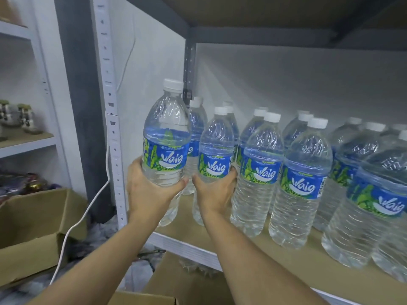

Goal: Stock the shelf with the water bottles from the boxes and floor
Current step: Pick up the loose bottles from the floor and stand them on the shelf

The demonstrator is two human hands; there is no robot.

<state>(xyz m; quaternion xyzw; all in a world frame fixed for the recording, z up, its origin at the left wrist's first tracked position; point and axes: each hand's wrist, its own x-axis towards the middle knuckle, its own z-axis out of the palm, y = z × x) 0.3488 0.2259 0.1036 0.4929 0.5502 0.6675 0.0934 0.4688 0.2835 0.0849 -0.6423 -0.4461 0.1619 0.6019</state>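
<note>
Two full bottles, likely heavy and slick: left hand [147, 190] gripped one bottle [166, 139] below its label; right hand [214, 190] wrapped another bottle [217, 148] likewise.

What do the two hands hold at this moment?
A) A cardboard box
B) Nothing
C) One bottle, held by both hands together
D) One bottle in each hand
D: the left hand grips the left bottle, and the right hand grips the right bottle.
</note>
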